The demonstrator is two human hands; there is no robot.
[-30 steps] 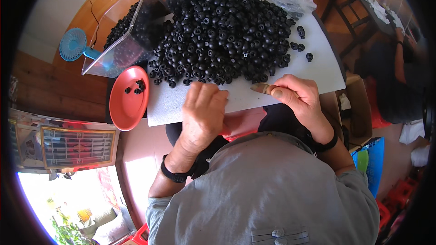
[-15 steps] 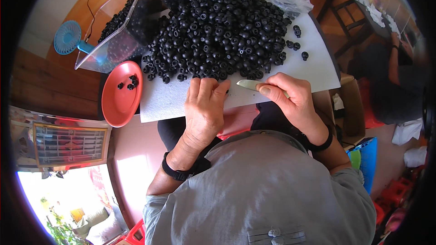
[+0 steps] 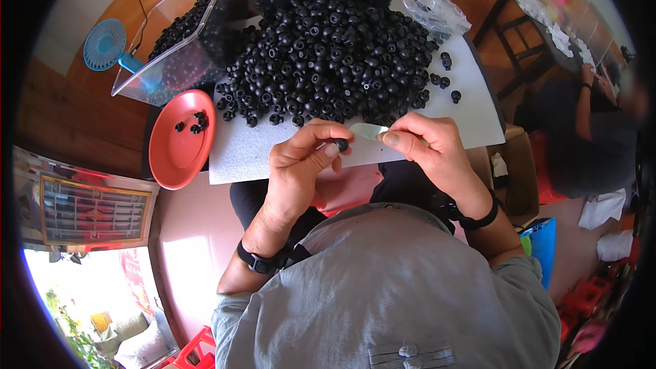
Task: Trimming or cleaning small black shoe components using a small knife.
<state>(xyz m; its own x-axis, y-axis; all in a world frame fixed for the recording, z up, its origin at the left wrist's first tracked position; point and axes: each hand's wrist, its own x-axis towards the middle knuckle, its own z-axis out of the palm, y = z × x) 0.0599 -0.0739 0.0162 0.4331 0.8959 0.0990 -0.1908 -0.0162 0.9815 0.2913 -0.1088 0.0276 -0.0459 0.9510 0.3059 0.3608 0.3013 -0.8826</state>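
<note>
Head view, from my remote station. Left hand (image 3: 295,164), centre of frame: thumb and forefinger closed on one black piece (image 3: 341,144), held over the near edge of the white board (image 3: 266,158). Right hand (image 3: 432,152), right of centre: fingers closed around a small knife (image 3: 369,130), pale blade directed left, tip near the left forefinger; I cannot tell whether it touches. Upper centre: heap of similar black pieces (image 3: 328,68), a few lying apart at its right. Left of frame: red oval dish (image 3: 179,162) with several dark pieces inside. Upper left: clear bin (image 3: 158,72), blue fan (image 3: 104,44) beside it.
</note>
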